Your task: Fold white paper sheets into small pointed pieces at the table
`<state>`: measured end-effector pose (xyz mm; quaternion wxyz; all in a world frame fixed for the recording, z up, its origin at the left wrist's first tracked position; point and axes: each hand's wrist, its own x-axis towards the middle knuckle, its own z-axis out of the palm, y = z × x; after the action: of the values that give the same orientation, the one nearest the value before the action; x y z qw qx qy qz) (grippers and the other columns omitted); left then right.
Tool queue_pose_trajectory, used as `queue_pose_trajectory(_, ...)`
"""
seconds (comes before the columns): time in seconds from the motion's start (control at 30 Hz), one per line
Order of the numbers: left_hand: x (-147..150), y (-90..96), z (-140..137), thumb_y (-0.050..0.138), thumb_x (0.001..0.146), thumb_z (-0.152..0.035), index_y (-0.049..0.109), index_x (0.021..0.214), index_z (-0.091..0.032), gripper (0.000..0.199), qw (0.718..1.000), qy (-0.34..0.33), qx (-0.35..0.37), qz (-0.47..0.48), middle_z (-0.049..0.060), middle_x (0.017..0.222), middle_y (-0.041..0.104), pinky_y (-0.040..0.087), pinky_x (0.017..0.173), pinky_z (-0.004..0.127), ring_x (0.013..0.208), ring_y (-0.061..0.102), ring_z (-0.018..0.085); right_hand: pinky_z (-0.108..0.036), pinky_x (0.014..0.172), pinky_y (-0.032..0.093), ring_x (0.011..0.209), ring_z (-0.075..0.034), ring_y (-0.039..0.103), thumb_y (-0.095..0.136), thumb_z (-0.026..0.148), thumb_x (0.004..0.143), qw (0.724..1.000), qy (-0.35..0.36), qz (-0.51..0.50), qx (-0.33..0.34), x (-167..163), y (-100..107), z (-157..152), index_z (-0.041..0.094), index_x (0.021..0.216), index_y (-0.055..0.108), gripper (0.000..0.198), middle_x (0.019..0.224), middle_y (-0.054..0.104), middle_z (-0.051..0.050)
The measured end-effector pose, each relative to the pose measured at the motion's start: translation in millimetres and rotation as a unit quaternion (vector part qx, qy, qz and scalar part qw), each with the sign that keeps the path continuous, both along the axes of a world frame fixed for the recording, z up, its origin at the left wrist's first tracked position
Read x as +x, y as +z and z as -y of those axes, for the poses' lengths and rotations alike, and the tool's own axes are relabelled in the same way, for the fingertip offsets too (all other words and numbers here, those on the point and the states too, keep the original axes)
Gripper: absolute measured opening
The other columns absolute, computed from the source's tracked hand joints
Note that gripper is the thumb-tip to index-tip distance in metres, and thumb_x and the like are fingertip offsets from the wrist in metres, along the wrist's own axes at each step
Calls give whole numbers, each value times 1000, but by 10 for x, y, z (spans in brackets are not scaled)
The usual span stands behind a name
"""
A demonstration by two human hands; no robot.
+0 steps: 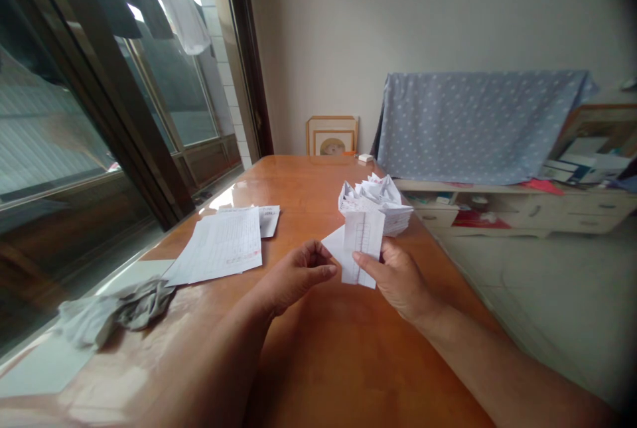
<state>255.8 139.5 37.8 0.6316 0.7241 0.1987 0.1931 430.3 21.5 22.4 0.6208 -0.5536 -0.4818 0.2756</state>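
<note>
This is a lived-in room of a home, not a workplace. Dark and pale garments point(164, 6) hang drying outside the tall dark-framed window point(124, 96). A small wood-framed picture point(332, 135) leans against the plain cream wall point(398, 10). A blue-grey dotted cloth point(472, 123) drapes something standing on a low cream cabinet with drawers point(522, 212), which is cluttered with household odds and ends. The glossy orange-brown wooden bench point(323, 348) looks like a family dining table, strewn with white printed paper sheets point(223, 242).

Wood table point(318, 348) w/ papers point(219, 245), cloth point(119, 312)
</note>
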Motion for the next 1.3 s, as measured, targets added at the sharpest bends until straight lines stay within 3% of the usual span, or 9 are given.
queue_pose_trajectory(0.1, -24, 32, -33, 66, 83, -33, 57, 98, -19, 22, 987, 116, 108, -14, 6, 99, 65, 48, 81, 29, 90, 59, 17, -35, 82, 48, 88, -22, 62, 62, 28, 89, 966, -128, 223, 18, 97, 23, 39, 23, 100, 62, 13, 96, 68, -4)
queue_pose_trajectory(0.23, -75, 124, -77, 55, 84, -29, 55, 94, -20, 13, 963, 200, 178, -11, 3, 94, 63, 47, 77, 28, 85, 58, 16, -35, 80, 42, 90, -23, 56, 56, 11, 81, 879, -98, 466, -26, 54, 37, 76, 22, 86, 57, 13, 92, 62, -6)
queue_pose_trajectory(0.33, -123, 170, -89, 53, 82, -26, 55, 90, -20, 11, 970, 149, 184, -46, 2, 88, 62, 47, 74, 27, 82, 57, 16, -35, 77, 39, 91, -24, 54, 55, 5, 74, 824, -15, 559, -86, -70, 8, 94, 22, 87, 56, 21, 93, 60, -6)
queue_pose_trajectory(0.43, -174, 172, -79, 53, 81, -24, 59, 89, -19, 12, 975, 29, 193, -108, 3, 88, 65, 47, 73, 28, 82, 58, 17, -34, 77, 38, 91, -23, 53, 53, 6, 78, 794, 64, 593, -121, -149, -18, 139, 22, 89, 57, 20, 96, 60, -6)
queue_pose_trajectory(0.57, -206, 159, -27, 56, 82, -28, 63, 97, -21, 18, 948, -79, 231, -206, 2, 87, 66, 45, 68, 27, 77, 59, 18, -34, 80, 40, 94, -22, 55, 53, 11, 84, 803, 121, 567, -142, -112, 33, 229, 22, 97, 61, 20, 101, 62, -7)
queue_pose_trajectory(0.8, -149, 145, 61, 72, 69, -31, 64, 101, -21, 35, 894, -120, 316, -295, 4, 100, 66, 40, 66, 27, 80, 58, 19, -32, 82, 43, 92, -21, 59, 60, 21, 86, 838, 186, 483, -169, 104, 174, 264, 24, 102, 67, 19, 103, 64, -5)
queue_pose_trajectory(0.93, -121, 124, 42, 56, 80, -26, 65, 90, -20, 14, 888, -104, 337, -294, 3, 90, 68, 39, 64, 27, 74, 58, 18, -30, 76, 42, 82, -18, 60, 55, 26, 92, 855, 209, 434, -193, 238, 171, 192, 21, 93, 68, 13, 95, 67, -4)
queue_pose_trajectory(1.03, -105, 120, 32, 50, 86, -27, 66, 86, -20, 17, 886, -77, 328, -319, 3, 88, 70, 39, 66, 28, 76, 61, 19, -29, 72, 40, 78, -17, 60, 53, 32, 95, 860, 191, 416, -224, 324, 108, 135, 19, 84, 65, 20, 87, 68, -3)
queue_pose_trajectory(1.3, -83, 49, 10, 56, 83, -28, 64, 90, -21, 13, 881, -28, 331, -336, 3, 93, 69, 41, 67, 29, 80, 61, 19, -27, 63, 35, 75, -17, 61, 58, 40, 91, 864, 123, 413, -262, 378, -36, 107, 22, 85, 63, 20, 84, 70, -1)
